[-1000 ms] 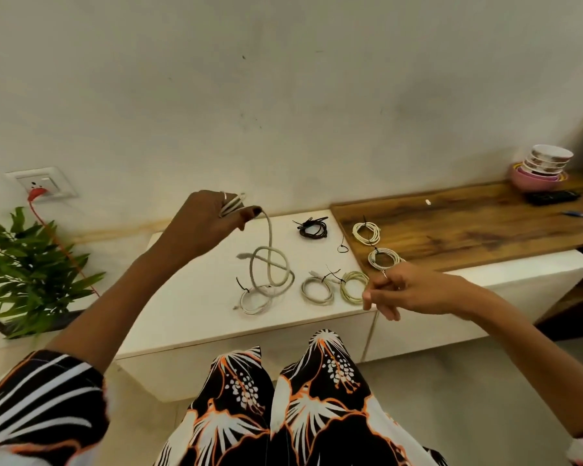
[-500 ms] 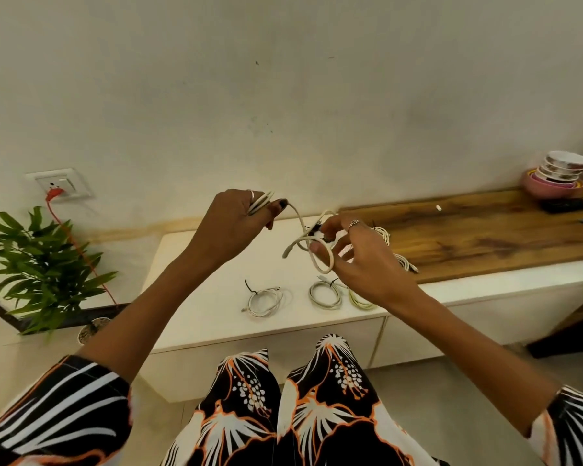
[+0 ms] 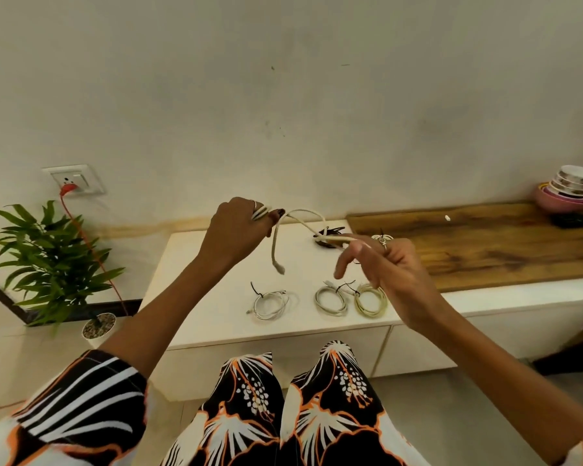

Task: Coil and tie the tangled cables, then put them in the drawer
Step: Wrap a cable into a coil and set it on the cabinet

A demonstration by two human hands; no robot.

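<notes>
Cable, off-white and uncoiled, held in mid-air above the white desk, several turns pinched between thumb and curled fingers of the left hand, a loop arching from there across to the right hand. Right-hand fingers partly spread, the forefinger stretched along the strand near its far end; whether thumb and forefinger truly pinch it cannot be told. One free end with its plug dangling below the left hand, clear of the desk. Below, in a row near the front edge of the desk: a white coil with a black tie, then a grey coil and a yellowish coil lying just beside each other. Behind the held strand, a dark bundle on the desk, partly hidden. To the right, a wooden top carrying a stack of bowls at its far corner. At left, a potted plant on the floor and a red cord running down from a wall socket. Patterned sleeves and trousers in black, white and orange in the foreground.
</notes>
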